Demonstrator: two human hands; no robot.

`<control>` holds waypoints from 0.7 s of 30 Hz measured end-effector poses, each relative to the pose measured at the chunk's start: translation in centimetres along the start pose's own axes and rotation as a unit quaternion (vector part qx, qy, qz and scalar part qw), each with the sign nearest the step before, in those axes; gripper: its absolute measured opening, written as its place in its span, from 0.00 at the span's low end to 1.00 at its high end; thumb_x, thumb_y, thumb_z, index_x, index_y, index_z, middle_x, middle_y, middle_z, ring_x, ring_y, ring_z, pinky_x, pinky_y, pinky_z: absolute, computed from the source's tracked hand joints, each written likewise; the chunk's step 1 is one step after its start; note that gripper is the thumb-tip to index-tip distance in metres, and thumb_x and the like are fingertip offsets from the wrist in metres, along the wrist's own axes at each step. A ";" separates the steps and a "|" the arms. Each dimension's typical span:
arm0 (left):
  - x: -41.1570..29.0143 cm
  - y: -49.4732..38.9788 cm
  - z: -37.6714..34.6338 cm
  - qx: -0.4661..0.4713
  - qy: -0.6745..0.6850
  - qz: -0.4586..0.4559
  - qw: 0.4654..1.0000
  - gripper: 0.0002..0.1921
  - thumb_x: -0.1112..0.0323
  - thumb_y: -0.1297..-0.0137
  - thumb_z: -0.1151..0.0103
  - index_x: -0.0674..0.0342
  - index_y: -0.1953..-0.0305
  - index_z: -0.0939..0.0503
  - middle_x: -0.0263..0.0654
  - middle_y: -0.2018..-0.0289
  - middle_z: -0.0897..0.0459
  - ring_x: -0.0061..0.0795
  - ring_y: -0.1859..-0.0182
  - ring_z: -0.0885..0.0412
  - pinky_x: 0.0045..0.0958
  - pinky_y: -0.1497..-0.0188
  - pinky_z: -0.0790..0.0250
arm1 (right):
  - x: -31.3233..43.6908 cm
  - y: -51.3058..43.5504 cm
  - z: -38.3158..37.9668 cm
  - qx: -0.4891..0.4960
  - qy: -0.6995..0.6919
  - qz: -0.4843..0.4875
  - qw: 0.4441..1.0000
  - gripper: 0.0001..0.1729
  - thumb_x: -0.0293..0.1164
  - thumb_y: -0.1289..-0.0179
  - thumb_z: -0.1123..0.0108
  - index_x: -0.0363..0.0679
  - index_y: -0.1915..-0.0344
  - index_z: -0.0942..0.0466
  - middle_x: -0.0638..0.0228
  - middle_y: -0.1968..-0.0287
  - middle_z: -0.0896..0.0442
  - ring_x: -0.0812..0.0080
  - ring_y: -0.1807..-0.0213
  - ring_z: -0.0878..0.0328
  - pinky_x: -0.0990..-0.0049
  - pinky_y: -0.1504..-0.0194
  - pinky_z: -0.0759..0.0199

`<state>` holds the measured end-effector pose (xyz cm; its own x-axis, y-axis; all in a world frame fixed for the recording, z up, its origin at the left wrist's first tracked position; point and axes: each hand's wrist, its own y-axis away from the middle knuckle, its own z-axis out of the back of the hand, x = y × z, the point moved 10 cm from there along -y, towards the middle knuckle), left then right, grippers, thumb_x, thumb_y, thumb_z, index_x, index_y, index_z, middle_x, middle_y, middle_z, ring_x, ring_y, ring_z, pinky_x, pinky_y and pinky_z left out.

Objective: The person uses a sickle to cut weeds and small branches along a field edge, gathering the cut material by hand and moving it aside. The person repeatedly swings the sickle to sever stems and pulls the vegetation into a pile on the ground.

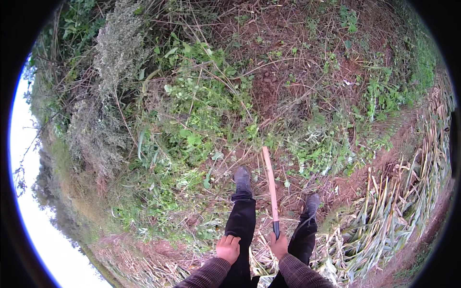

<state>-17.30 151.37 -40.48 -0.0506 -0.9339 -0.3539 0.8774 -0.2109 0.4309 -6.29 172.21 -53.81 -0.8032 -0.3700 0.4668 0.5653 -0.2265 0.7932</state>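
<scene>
My right hand (278, 245) is wrapped around the black grip (276, 229) of a long wooden tool handle (270, 183). The handle slants away from me between my two boots. Its far end meets the weeds, and any tool head there is hidden. Over my left thigh, on the dark trousers (242, 217), lies my left hand (228, 248) with its fingers curled together and no object visible in it. Low green weeds (201, 133) and dry stems surround the handle's far end.
My left boot (242, 178) stands ahead of my right boot (312, 205). Cut corn stalks (381, 208) lie in a heap to the right. Tall grey-green bushes (120, 46) rise at left. Reddish soil (266, 90) strewn with dry stems lies ahead.
</scene>
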 end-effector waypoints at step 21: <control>0.6 -0.7 -0.3 0.017 0.010 0.033 0.999 0.06 0.70 0.53 0.39 0.53 0.70 0.21 0.32 0.71 0.25 0.36 0.64 0.24 0.38 0.65 0.29 | 11.1 -3.1 0.7 0.070 0.057 0.066 0.994 0.20 0.43 0.34 0.44 0.33 0.61 0.25 0.44 0.73 0.20 0.41 0.69 0.22 0.51 0.66 0.30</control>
<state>-17.80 151.07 -41.27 0.0167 -0.9400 -0.3409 0.8618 -0.1593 0.4815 -17.04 169.43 -50.80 -0.6925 -0.4895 0.5300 0.6265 -0.0437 0.7782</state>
